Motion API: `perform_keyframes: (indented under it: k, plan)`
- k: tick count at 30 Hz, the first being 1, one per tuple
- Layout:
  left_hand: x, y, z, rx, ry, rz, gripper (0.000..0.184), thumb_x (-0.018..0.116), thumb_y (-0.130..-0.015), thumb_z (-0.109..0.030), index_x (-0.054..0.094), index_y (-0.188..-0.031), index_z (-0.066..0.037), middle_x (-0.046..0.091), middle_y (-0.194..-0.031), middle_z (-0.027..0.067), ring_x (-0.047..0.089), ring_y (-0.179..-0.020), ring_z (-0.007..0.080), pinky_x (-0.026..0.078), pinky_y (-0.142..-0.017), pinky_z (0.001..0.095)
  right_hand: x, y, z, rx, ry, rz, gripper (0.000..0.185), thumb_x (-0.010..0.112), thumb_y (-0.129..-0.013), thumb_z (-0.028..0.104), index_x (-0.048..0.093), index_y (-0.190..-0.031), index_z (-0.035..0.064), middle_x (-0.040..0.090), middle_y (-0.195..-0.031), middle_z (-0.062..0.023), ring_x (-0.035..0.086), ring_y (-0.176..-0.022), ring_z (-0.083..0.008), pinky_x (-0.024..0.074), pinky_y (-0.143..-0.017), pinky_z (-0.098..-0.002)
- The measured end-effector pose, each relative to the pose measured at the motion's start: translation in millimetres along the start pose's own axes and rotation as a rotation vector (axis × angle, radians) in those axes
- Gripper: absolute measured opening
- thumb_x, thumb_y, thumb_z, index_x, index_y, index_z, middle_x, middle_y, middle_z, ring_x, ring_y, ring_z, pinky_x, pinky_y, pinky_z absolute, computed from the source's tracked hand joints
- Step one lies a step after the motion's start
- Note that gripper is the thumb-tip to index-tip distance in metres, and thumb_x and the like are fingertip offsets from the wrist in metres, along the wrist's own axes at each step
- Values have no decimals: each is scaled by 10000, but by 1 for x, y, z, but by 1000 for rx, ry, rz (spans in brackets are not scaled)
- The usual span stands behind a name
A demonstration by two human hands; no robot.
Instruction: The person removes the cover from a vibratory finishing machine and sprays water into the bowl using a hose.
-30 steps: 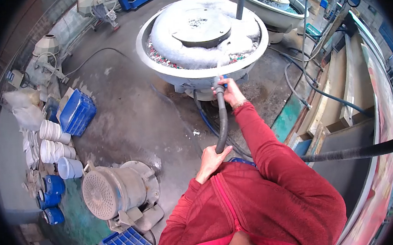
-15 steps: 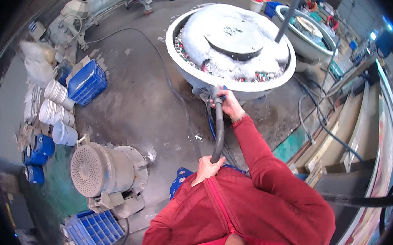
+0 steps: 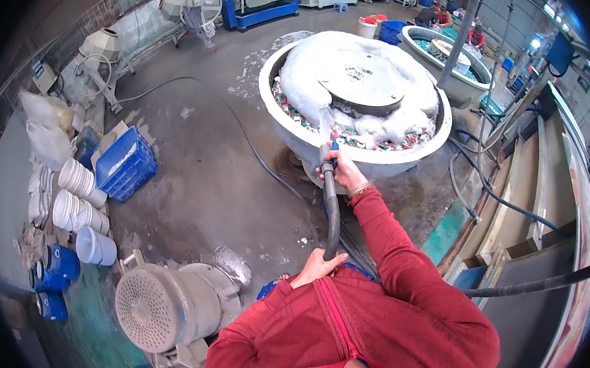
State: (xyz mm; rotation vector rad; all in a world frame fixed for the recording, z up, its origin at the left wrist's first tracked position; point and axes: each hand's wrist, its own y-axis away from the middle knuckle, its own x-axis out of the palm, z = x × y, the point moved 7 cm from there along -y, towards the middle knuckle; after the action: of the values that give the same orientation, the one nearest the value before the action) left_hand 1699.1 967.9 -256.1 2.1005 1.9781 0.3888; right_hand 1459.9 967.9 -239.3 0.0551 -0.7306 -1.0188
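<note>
My right hand (image 3: 342, 170) is closed round the valve end of a thick grey hose (image 3: 332, 212), by a blue handle. Lower down, close to my body, my left hand (image 3: 320, 265) wraps round the same hose. Water (image 3: 324, 120) streams from the nozzle into a big round tub (image 3: 271, 110) with a pale rim. White foam (image 3: 307, 63) covers much of the tub's contents, and small red, green and white pieces (image 3: 290, 109) show round the edge. A raised round hub (image 3: 363, 83) stands in the tub's middle.
A perforated grey drum machine (image 3: 150, 307) stands at lower left. Beyond it are white buckets (image 3: 96, 246), blue barrels (image 3: 61, 262) and a blue crate (image 3: 126, 163). A second tub (image 3: 462, 83), a metal post (image 3: 462, 29) and people are back right. A cable (image 3: 243, 126) crosses the wet floor.
The view has tilted up, so the tub sits lower and more machines show behind. A clear water stream now runs from the nozzle into the tub. Both hands keep hold of the hose.
</note>
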Motion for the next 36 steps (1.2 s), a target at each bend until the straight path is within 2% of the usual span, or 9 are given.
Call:
perform_keyframes:
  k: [8,9,14,18,21,23,29,35,36]
  plan:
    - [-59,2,5,-38,9,180,347,662,-744,-313,505,-607,-35,479,-540,-9,439,-526,79,350,-497,260,46,-21,-17,-56,-7,-34,655,468,-705,89,264,-1319,188,436,-1005,-141,557,-662,-263,478,-509,-364]
    - [-62,2,6,-43,-5,198,343,665,-741,-308,502,-607,-37,476,-542,-10,436,-527,82,349,-499,260,45,-18,-17,-75,-31,-56,732,482,-664,70,213,-1337,176,427,-912,-143,529,-617,-244,474,-489,-371]
    - [-66,0,4,23,-92,284,312,681,-723,-286,513,-632,-39,469,-545,-8,430,-532,94,350,-504,270,41,-5,-8,-115,-83,-94,690,478,-672,63,230,-1308,161,439,-894,-126,545,-640,-238,476,-484,-363]
    - [-69,-3,12,8,-134,243,290,665,-728,-261,533,-646,-16,502,-555,15,462,-538,105,365,-502,284,33,-12,-5,-125,-126,-148,437,518,-673,74,377,-1086,86,460,-837,-133,569,-621,-265,477,-448,-381]
    - [-75,1,13,-48,-61,146,263,646,-729,-236,557,-629,-11,534,-550,23,488,-509,109,376,-496,277,39,-4,-7,-137,-112,-176,678,506,-643,62,280,-1270,191,434,-825,-97,516,-574,-210,466,-435,-378]
    - [-78,7,4,-45,-96,125,250,644,-729,-222,567,-611,-15,535,-538,25,489,-501,108,377,-491,275,40,-5,-8,-152,-84,-188,717,502,-645,67,257,-1302,215,435,-818,-85,510,-570,-195,471,-440,-364]
    - [-84,-2,18,21,-77,78,254,636,-729,-219,573,-587,-17,532,-509,33,489,-478,105,368,-465,267,71,8,12,-247,16,-170,582,505,-650,82,352,-1207,155,446,-778,-64,516,-569,-183,480,-438,-344]
    - [-87,-4,9,-5,-53,-9,282,628,-732,-214,549,-560,-5,522,-489,39,493,-445,117,361,-430,278,3,-33,-30,6,-187,-257,523,497,-667,71,327,-1159,120,435,-854,-125,535,-587,-246,481,-442,-381]
    - [-85,-3,7,-6,-47,17,277,632,-731,-209,551,-565,-3,522,-490,38,491,-447,113,359,-432,277,3,-25,-27,-59,-160,-265,539,495,-667,71,322,-1175,122,431,-863,-128,536,-593,-251,484,-452,-379]
